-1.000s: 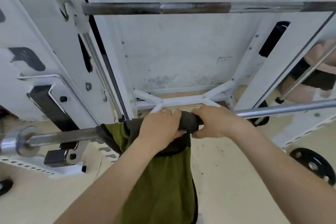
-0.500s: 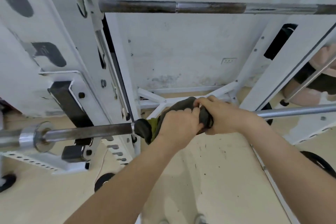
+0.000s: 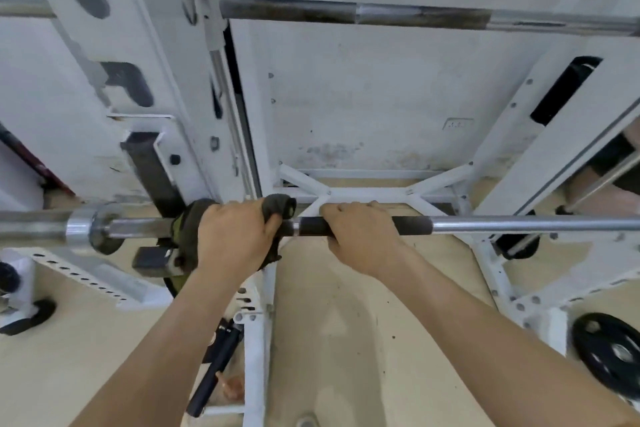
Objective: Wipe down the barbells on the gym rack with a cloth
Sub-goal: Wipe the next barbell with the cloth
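Left hand (image 3: 232, 236) clenched around dark green cloth (image 3: 277, 207) bunched on lower barbell (image 3: 519, 224), near left collar. Right hand (image 3: 363, 236) just beside it, gripping bare bar. Beyond, white rack (image 3: 571, 135); upper barbell (image 3: 381, 14) resting across rack, well above.

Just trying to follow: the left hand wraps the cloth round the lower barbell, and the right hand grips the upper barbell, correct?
Not quite. The head view shows the right hand gripping the lower barbell too, beside the left hand and its cloth; the upper barbell is untouched.
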`<state>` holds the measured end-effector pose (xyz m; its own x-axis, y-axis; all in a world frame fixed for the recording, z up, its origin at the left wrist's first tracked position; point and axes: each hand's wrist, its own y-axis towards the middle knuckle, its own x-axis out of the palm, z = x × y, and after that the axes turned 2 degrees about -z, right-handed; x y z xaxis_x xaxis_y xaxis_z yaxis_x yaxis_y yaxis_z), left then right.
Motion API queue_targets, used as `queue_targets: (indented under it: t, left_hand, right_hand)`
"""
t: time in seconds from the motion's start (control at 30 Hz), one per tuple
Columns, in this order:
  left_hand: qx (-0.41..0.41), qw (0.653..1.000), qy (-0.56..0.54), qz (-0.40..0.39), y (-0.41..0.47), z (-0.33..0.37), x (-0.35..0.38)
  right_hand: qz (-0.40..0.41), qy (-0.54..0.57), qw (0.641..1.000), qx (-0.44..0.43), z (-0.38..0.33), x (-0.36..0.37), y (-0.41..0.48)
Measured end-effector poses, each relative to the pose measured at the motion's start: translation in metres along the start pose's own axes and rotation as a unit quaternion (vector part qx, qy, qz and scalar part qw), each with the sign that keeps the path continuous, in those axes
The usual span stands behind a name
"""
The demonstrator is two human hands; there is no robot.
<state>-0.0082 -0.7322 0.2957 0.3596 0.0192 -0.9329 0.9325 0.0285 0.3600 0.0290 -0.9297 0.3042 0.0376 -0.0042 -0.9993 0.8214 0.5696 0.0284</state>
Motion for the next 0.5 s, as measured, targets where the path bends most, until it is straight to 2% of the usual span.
queue_targets:
  t: [0.07, 0.2, 0.37, 0.5]
  left_hand:
    - [-0.006, 1.0, -0.001, 0.006, 0.001, 0.031, -0.001]
    - [0.07, 0.997, -0.009, -0.023, 0.013, 0.133, 0.011]
    - [0.095, 0.995, -0.042, -0.009, 0.028, 0.257, 0.023]
    - [0.142, 0.987, -0.072, 0.003, 0.044, 0.367, 0.031]
  right_hand:
    - [0.042, 0.004, 0.999, 0.029, 0.022, 0.008, -0.023]
    - [0.132, 0.037, 0.986, 0.098, 0.073, 0.017, -0.073]
    - [0.185, 0.095, 0.957, 0.204, 0.144, 0.021, -0.134]
    - [0.211, 0.184, 0.916, 0.288, 0.209, 0.019, -0.167]
